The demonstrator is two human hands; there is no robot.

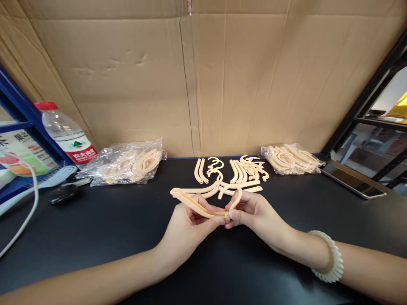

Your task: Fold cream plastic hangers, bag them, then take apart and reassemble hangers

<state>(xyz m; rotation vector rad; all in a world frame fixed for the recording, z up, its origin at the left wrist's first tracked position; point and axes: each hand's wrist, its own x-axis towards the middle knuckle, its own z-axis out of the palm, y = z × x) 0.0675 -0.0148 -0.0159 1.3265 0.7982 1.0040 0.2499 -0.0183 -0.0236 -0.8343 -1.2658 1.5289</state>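
Note:
My left hand [193, 222] is closed around a long, peach-coloured, curved plastic strip [200, 208] whose free end points up and left. In my right hand [251, 209] a shorter curved peach piece [235, 199] is pinched. The two pieces meet between my fingertips; I cannot tell whether they are joined. Just beyond my hands, longer curved peach strips [203, 191] lie across one another on the black table. Behind them are two strips side by side [200, 170], thin hooked pieces [215, 163], a row of several strips [238, 170] and a pile of small pieces [254, 167].
Clear bags of peach parts lie at the left [127, 163] and right [291, 159]. On the left are a red-capped water bottle [68, 135], a black mouse-like object [62, 195] and a white cable [30, 212]. A phone-like device [352, 181] lies right. Cardboard [143, 84] stands behind.

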